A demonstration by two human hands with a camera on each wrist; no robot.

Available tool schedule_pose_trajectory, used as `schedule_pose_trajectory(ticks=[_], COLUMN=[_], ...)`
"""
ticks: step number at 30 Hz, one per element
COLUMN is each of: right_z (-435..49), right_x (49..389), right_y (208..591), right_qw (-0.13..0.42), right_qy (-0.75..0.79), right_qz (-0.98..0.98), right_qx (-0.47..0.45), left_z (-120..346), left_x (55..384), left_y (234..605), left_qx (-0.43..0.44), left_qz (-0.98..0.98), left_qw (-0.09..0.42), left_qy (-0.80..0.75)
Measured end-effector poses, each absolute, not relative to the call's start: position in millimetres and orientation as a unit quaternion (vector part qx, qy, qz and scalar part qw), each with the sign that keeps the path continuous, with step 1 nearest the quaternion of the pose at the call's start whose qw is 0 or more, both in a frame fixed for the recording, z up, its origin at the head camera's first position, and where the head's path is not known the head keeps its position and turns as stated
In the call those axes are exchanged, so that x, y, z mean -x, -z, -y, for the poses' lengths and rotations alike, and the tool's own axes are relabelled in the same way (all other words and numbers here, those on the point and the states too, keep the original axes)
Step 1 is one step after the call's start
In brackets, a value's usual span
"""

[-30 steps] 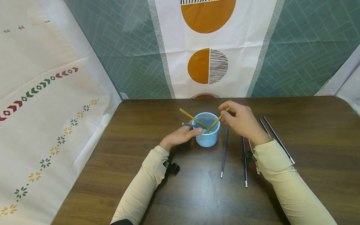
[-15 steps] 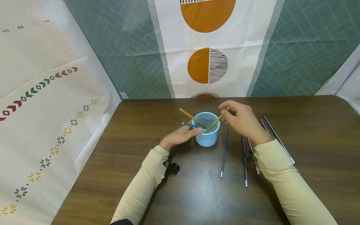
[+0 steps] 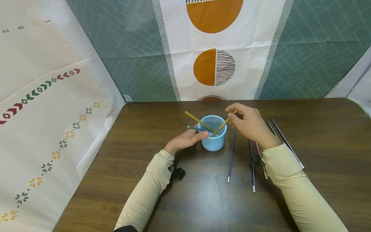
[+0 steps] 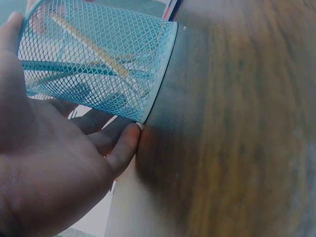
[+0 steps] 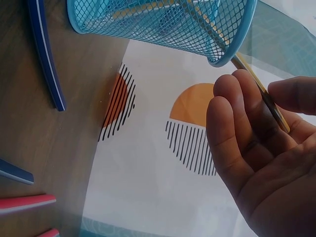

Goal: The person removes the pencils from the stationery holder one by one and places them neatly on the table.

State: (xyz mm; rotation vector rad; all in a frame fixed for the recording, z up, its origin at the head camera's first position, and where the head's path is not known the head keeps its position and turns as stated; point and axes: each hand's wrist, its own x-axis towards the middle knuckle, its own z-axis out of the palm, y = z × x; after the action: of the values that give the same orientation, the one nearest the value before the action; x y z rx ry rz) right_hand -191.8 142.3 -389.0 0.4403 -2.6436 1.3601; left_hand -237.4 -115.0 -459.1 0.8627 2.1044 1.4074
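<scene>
A light blue mesh pencil cup (image 3: 213, 145) stands on the wooden table. My left hand (image 3: 186, 140) holds it from the left, thumb at the rim and fingers around the side; in the left wrist view the little finger reaches the cup's base ring (image 4: 165, 69). Over the cup's right side, my right hand (image 3: 247, 124) pinches the upper end of a yellow pencil (image 3: 222, 125) between thumb and fingers. That pencil's lower end is inside the cup. Another yellow pencil (image 3: 195, 117) and a teal pencil (image 3: 192, 128) lean out over the left rim.
Right of the cup lie a dark blue pencil (image 3: 231, 158), another dark pencil (image 3: 252, 170) and a red pencil (image 3: 265, 174), partly under the right forearm. Two dark pencils lie farther right, one of them a long one (image 3: 282, 137). A patterned cloth (image 3: 214, 67) hangs behind the table.
</scene>
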Motion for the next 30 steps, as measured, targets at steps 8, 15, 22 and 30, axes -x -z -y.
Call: schedule_pose_trajectory(ticks=[8, 15, 22, 30], right_z=[-136.6, -135.7, -136.6, -135.4], right_x=[190.0, 190.9, 191.3, 190.5], right_y=[393.0, 393.6, 392.8, 393.4], right_qw=[0.057, 0.062, 0.056, 0.052], right_qy=[-0.450, -0.445, -0.443, -0.439], right_qz=[0.880, 0.882, 0.883, 0.885], right_qx=[-0.145, -0.145, -0.147, -0.144], left_z=[117.1, 114.8, 114.0, 114.7], left_x=[235.9, 238.3, 239.2, 239.7], left_y=[460.5, 459.4, 458.1, 459.2], left_qx=[-0.305, -0.322, -0.314, -0.313], left_qz=[-0.768, -0.758, -0.766, -0.768], left_qw=[0.237, 0.230, 0.235, 0.234], left_qy=[-0.511, -0.519, -0.509, -0.507])
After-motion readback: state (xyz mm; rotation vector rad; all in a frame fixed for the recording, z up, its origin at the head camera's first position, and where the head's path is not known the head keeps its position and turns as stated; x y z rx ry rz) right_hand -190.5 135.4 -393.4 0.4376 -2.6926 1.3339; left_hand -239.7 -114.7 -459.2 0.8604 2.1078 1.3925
